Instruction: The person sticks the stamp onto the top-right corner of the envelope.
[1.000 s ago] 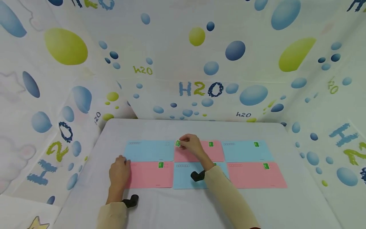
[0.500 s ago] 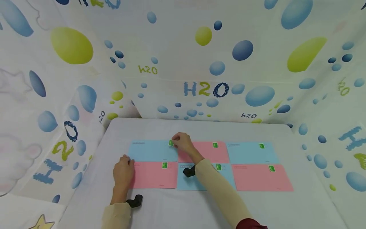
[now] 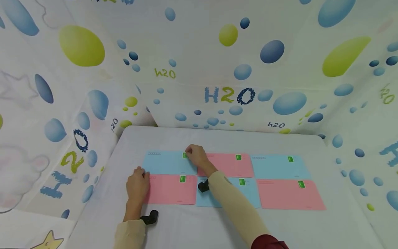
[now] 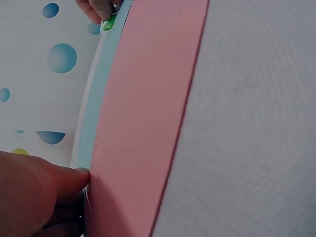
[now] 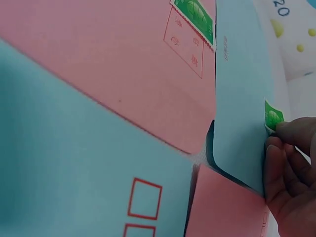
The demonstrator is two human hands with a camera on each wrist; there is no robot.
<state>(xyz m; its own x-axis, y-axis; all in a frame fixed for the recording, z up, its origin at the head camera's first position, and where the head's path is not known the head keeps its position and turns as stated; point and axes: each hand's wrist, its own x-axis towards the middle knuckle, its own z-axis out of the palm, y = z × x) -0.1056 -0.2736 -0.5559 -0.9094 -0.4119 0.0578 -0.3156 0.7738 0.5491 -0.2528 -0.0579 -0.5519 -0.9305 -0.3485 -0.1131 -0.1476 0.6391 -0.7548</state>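
Observation:
A small green stamp (image 5: 273, 116) is pinched between the thumb and fingers of my right hand (image 3: 197, 155). In the head view the stamp lies over the upper right corner of the back-left blue envelope (image 3: 166, 162). The right wrist view shows its lower edge at my thumb tip. My left hand (image 3: 137, 183) rests at the left ends of that blue envelope and the front-left pink envelope (image 3: 171, 192). In the left wrist view my left thumb touches the envelopes' edge; the other fingers are mostly in shadow.
Envelopes lie in two rows, alternating blue and pink. Green stamps sit on the other ones, such as the back-middle pink envelope (image 3: 225, 166), the back-right blue envelope (image 3: 280, 167) and the front-right pink envelope (image 3: 289, 195). A white cloth (image 3: 174, 228) covers the table.
My right hand has carried the stamp left from the pink envelope's corner onto the blue envelope's upper right corner. The left hand stays at the envelopes' left edge. The head view has shifted slightly.

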